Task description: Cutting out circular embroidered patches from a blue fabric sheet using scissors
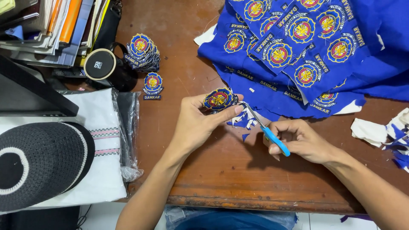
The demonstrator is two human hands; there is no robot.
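1. The worn brown wooden surface (221,170) carries everything; its near edge lies just below both wrists. Cut scraps could slide off that edge, since nothing borders it.

2. The right hand (298,140) is curled tight around the blue plastic handles of a pair of small steel-bladed scissors (266,130), just right of the round embroidered patch. The blades point up and left toward the left thumb. A hurried snip could nick that thumb, because the tips lie almost touching it.

3. The left hand (200,121) pinches the round blue, red and gold embroidered patch (218,99) between thumb and fingertips, lifted a little above the surface. The grip covers only one side, so the patch could twist as the blades bite, and the cut could run into the stitched border.

4. Small blue fabric offcuts (243,121) lie directly below the patch, between the two hands. They could snag in the blades or hide the cutting line.

5. Beyond the patch to the right, the large blue cloth sheet with many uncut embroidered badges (306,55) spreads near the scissors; a stray blade tip could catch its edge.

6. Beyond the patch to the left, a stack of finished round patches (142,52) leans beside a black mug with a lid (104,66); a nudge could topple the stack.
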